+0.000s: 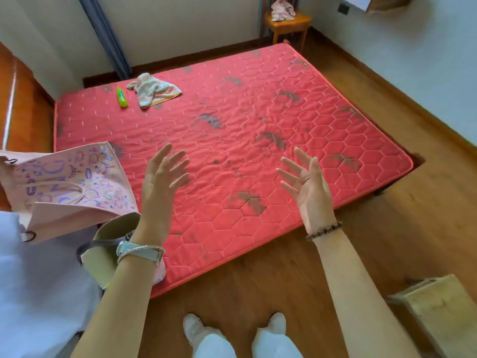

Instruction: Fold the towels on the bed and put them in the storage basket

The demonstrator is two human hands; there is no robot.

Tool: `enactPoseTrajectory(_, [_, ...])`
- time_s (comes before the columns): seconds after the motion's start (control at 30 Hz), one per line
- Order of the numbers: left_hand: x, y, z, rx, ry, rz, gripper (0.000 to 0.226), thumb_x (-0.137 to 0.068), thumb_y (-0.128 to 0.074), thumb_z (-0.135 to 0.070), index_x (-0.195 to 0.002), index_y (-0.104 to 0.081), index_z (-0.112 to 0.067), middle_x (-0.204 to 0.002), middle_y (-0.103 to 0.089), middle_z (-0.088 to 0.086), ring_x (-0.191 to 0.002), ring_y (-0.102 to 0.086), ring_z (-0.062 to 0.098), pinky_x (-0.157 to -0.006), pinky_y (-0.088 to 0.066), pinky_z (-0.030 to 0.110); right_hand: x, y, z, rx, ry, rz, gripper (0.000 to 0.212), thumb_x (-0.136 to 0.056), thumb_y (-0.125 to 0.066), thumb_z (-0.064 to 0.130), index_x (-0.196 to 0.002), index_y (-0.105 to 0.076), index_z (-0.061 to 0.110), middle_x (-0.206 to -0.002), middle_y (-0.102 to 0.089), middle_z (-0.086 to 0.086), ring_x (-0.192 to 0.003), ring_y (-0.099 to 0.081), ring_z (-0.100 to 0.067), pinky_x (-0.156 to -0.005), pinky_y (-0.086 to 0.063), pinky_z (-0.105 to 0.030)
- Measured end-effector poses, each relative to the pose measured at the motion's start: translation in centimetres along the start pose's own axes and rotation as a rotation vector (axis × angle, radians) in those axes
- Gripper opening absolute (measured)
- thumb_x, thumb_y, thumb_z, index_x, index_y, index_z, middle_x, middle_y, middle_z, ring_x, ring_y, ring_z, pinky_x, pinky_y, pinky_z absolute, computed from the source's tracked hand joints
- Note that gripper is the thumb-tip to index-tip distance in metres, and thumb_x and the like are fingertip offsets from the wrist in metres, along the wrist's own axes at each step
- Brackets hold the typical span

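Floor (pixel 258 280): wood boards, all round the bed.

Bed (pixel 284 112): red quilted mattress with a hexagon stitch and dark patches, set low to the floor.

Basket (pixel 64 182): pink fabric with purple print, tipped on its side at the bed's near left corner, just beside the left hand.

Box (pixel 438 313): pale, on the floor at the near right, well apart from the bed.

Chair (pixel 296 21): wood, beyond the far right corner of the bed, with a pink cloth (pixel 282 9) heaped on the seat.

Handbag (pixel 113 236): beige with a dark strap, under the basket's edge and behind the left wrist.

Towel (pixel 154 90): one, pale with an orange band, crumpled near the far left corner of the bed, well apart from both hands and the basket.

Left hand (pixel 160 182): raised over the near part of the bed, palm turned inward, fingers spread and nearly straight, holding nothing. Watch on the wrist.

Right hand (pixel 309 184): raised opposite, palm inward, fingers spread, holding nothing. Bead bracelet on the wrist, ring on one finger.

Bottle (pixel 121 97): green, lying just left of the towel.
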State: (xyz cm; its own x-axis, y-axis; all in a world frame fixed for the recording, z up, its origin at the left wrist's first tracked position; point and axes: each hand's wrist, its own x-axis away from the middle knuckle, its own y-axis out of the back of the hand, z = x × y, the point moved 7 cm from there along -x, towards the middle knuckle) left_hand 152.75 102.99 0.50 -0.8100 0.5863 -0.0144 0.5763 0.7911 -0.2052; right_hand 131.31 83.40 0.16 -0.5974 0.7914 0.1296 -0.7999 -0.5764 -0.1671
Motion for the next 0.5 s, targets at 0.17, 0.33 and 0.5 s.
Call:
enactPoseTrajectory(0.17, [0.3, -9.0, 0.9, 0.01, 0.001, 0.093, 0.043, -0.096, -0.044, -0.039, -0.137, -0.048, -0.026, -0.134, -0.063, 0.002, -0.121, -0.063, 0.019, -0.1, -0.05, 0.037, 0.3, 8.3, 2.6, -0.029, 0.039, -0.085, 0.09, -0.064, -0.054, 0.084, -0.135, -0.052, 0.028, -0.128, -0.065, -0.001, -0.115, -0.064, -0.02, -0.1, -0.047, -0.04])
enactPoseTrajectory(0.33, [0.2, -16.9, 1.9, 0.035, 0.029, 0.169, 0.05, -0.099, -0.044, -0.039, -0.145, -0.043, -0.018, -0.135, -0.062, 0.004, -0.122, -0.063, 0.02, -0.102, -0.052, 0.038, 0.9, 16.0, 5.1, -0.058, 0.075, -0.186, 0.094, -0.062, -0.055, 0.085, -0.136, -0.052, 0.026, -0.129, -0.064, -0.002, -0.117, -0.063, -0.02, -0.102, -0.046, -0.041])
enactPoseTrajectory(0.5, [-0.2, -24.1, 2.7, 0.052, 0.095, 0.276, 0.074, -0.082, -0.055, -0.058, -0.145, -0.044, -0.018, -0.14, -0.059, 0.006, -0.124, -0.061, 0.022, -0.103, -0.047, 0.04, 1.7, 22.4, 7.0, -0.072, 0.1, -0.287, 0.09, -0.06, -0.055, 0.087, -0.131, -0.053, 0.031, -0.131, -0.062, -0.002, -0.117, -0.062, -0.019, -0.105, -0.044, -0.043])
